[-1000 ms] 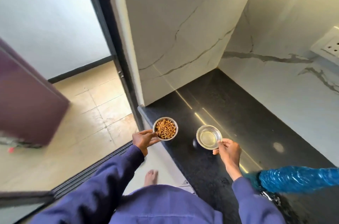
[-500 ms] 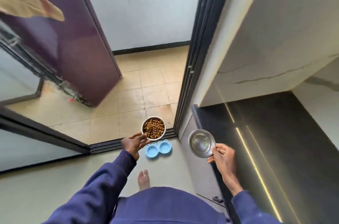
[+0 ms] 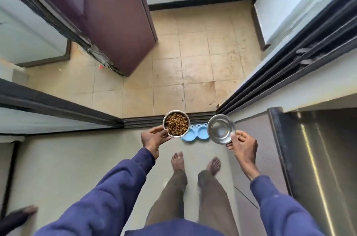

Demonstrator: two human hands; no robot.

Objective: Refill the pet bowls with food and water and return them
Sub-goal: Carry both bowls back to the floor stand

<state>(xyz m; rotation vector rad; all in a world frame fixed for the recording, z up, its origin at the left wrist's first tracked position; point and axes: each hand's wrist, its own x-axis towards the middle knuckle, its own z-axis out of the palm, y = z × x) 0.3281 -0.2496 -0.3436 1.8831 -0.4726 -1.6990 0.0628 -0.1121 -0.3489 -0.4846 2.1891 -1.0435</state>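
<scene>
A steel bowl of kibble is gripped at its rim by the left hand. The blue holder on the floor is partly hidden behind both bowls. The second steel bowl is pinched by the right hand; its water is hard to discern.

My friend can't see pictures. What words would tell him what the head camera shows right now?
Seen from above, a person's left hand holds a steel bowl of brown kibble, and the right hand pinches the rim of a shiny second bowl. Below them sits a blue double bowl stand, just ahead of the person's bare feet.
</scene>
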